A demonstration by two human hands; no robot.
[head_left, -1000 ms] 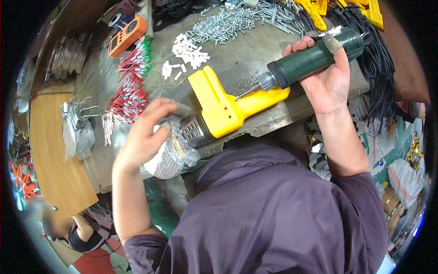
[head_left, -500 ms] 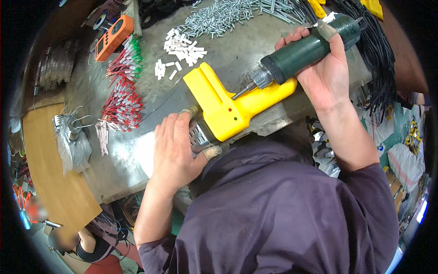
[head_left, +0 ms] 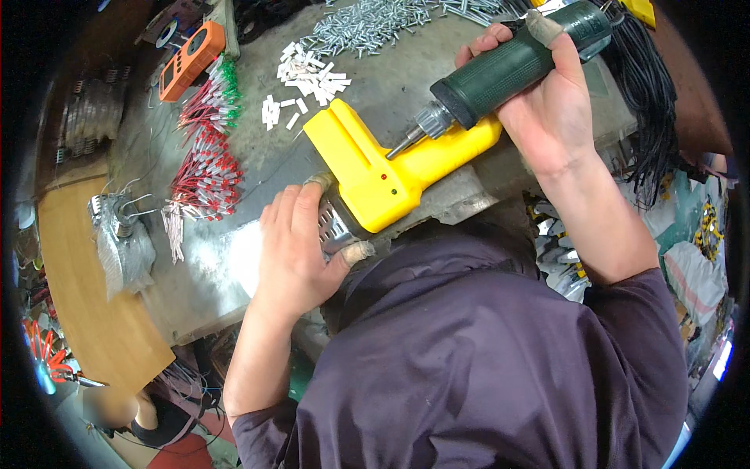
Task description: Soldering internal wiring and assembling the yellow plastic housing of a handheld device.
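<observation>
The left hand [head_left: 293, 250] is curved around the perforated silver metal tube [head_left: 334, 227], with the thumb on the near side and the fingers on the far side. This tube stands out from one end of the gun-shaped yellow plastic housing [head_left: 375, 187], which lies on the grey worktable [head_left: 266, 168] close to its near edge. On the housing there are a small red dot [head_left: 383, 177] and a small dark green dot [head_left: 394, 191].

The right hand [head_left: 551, 117] is wrapped around the dark green cylindrical power screwdriver [head_left: 500, 82], palm turned upward and thumb laid over the top. Its thin metal bit [head_left: 402, 147] points down-left at the housing; I cannot tell if the tip touches it. Both thumbs wear pale coverings at the tip.

The screwdriver hides a part of the yellow handle from view, and the left hand hides a part of the tube. Beyond the housing lie short white tubes [head_left: 312, 74] and a heap of silver screws [head_left: 363, 27]. To the left are bundles of red-tipped wired parts [head_left: 207, 168], green-tipped ones [head_left: 226, 82] and an orange handheld device [head_left: 191, 62]. Black cables [head_left: 641, 94] hang at the right.
</observation>
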